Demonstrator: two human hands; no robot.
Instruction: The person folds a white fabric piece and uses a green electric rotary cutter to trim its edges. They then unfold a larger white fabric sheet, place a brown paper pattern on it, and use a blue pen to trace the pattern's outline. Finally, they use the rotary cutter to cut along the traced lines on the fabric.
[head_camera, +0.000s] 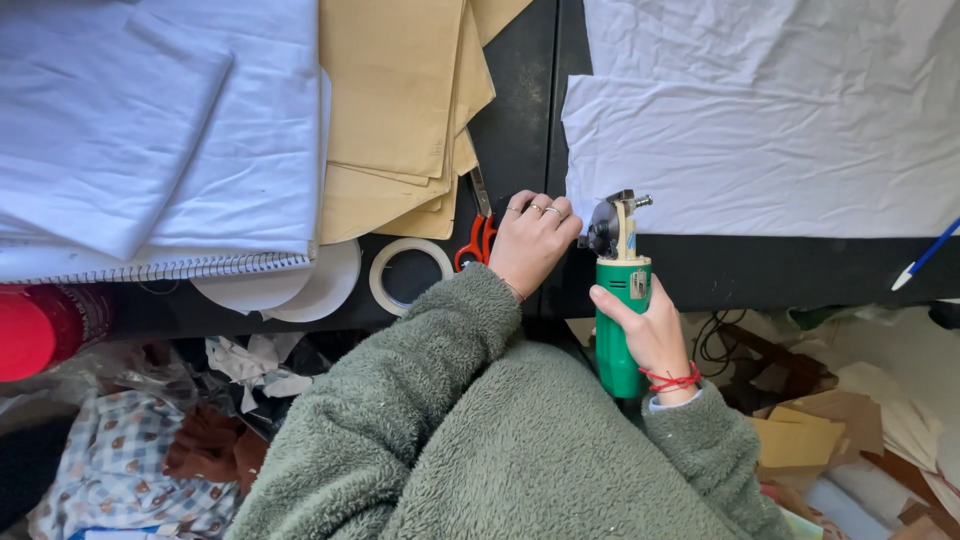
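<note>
1. The black table (520, 110) carries everything; a large sheet of white cloth (770, 120) lies across its right part, its lower left corner near the edge where the hands work.
2. To the left lie folded pale cloth (150, 120) on a spiral notebook (160, 268), and a pile of brown paper patterns (400, 110).
3. The green electric cutter (620, 300) stands upright at the table's near edge, its round blade head just beside the cloth's corner. The cutting looks about to begin: the blade does not seem to be in the cloth yet.
4. The right hand (650, 335) is wrapped around the cutter's body, thumb laid across the front.
5. The left hand (532, 240) rests on the table as a loose fist with fingers curled under, holding nothing, just left of the cutter.
6. Red-handled scissors (478, 235) and a roll of tape (408, 272) lie beside that hand.
7. A clean cut would call for the blade to meet the cloth's edge squarely, with the free hand flattening the cloth well clear of the blade.
</note>
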